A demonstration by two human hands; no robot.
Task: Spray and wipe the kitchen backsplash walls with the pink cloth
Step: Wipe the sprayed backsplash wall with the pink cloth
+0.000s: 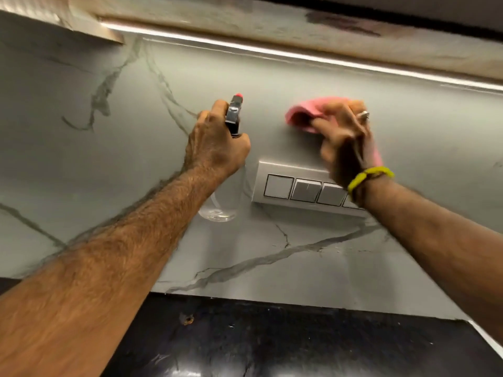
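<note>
The grey marble-veined backsplash (285,77) fills the view. My left hand (215,142) grips the neck of a clear spray bottle (220,205), its black trigger head with a red nozzle (235,112) pointing at the wall. My right hand (345,137) presses the pink cloth (302,112) against the backsplash just above the switch plate, fingers spread over it. The right hand is motion-blurred and wears a ring and a yellow wristband.
A white switch plate (280,186) with several rocker switches sits on the wall below my right hand. A black stone countertop (272,341) runs along the bottom. An LED strip (272,50) glows under the overhead cabinet.
</note>
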